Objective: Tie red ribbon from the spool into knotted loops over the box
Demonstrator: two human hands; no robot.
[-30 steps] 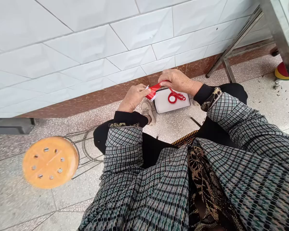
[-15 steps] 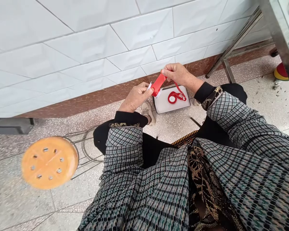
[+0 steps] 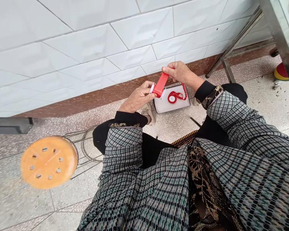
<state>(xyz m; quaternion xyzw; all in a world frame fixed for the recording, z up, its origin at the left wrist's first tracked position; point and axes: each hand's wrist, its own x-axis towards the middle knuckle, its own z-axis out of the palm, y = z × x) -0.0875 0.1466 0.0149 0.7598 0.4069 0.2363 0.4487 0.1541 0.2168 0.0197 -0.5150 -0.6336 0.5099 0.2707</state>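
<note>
A red ribbon is stretched taut between both hands above my knees. My left hand pinches its lower end, where a small white piece shows. My right hand pinches the upper end, and the ribbon trails from it down to a red ribbon spool. The spool lies on a white tray on the floor between my feet.
An orange round stool with a wire frame stands at my left. A white tiled wall with a brown skirting runs ahead. Metal table legs and a steel table edge are at the right, with a red and yellow object under it.
My right hand has risen and drawn the ribbon out longer between the hands. My left hand has shifted slightly right and up.
</note>
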